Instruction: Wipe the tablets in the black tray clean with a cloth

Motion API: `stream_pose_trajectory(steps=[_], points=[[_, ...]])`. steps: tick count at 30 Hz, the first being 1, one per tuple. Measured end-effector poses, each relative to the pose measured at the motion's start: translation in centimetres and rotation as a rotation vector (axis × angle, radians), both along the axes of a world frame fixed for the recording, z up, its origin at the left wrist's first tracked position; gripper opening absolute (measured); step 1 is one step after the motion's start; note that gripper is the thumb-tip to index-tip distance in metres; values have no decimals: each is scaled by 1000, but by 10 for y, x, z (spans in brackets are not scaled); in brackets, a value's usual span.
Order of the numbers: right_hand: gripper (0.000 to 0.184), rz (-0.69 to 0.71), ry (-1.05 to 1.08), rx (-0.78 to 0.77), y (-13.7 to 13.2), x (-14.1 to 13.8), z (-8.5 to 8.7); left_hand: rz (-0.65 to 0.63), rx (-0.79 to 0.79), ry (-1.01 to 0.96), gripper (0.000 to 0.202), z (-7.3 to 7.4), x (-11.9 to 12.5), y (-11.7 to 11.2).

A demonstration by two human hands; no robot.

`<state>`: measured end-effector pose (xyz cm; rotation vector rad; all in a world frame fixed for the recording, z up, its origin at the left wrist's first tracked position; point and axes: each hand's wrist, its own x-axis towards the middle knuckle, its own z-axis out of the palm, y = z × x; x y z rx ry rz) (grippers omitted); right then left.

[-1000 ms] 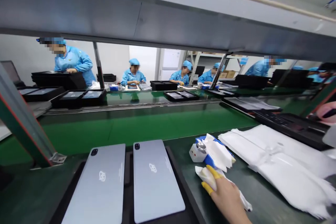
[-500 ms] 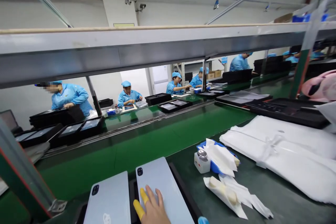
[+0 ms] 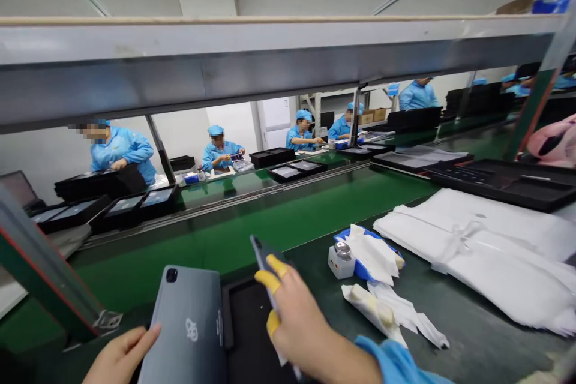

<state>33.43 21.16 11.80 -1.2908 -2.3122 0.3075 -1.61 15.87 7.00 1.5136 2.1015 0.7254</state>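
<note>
1. Gripping a thin tablet [image 3: 265, 264] that stands tilted on its edge above the black tray [image 3: 245, 330], the right hand [image 3: 297, 324] wraps its fingers around it; yellow finger cots cover the tips of the index finger, another finger and the thumb.
2. The lifted tablet is seen nearly edge-on, with a camera lens at its upper corner, over the right, now bare compartment of the tray.
3. The left hand [image 3: 119, 357] lies at the lower left with its fingers loosely stretched, the fingertips touching the left edge of a second tablet [image 3: 189, 327] without closing on it.
4. That second tablet rests back up in the left compartment of the tray, a logo in its middle and a lens near its top corner.
5. Just right of the tray lie white wipes [image 3: 391, 315] on the dark bench, and beyond them a small white dispenser bottle [image 3: 339, 259] beside a blue-and-white pack [image 3: 373, 252].
6. Farther right, a stack of white foam bags [image 3: 486, 252] spreads out.
7. Across the green conveyor belt [image 3: 270, 216], people in blue coats work at black trays.
</note>
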Motion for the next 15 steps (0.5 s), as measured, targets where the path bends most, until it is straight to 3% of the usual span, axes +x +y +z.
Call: stream_pose_trajectory(steps=[3, 7, 10, 15], points=[[66, -202, -117, -29, 1, 39, 25, -51, 5, 62, 63, 25, 33, 5], [46, -388, -295, -176, 10, 73, 32, -137, -48, 120, 46, 52, 81, 14], [48, -422, -159, -166, 19, 92, 19, -113, -21, 177, 40, 63, 90, 15], [56, -319, 464, -265, 33, 98, -24, -35, -137, 330, 47, 68, 58, 8]])
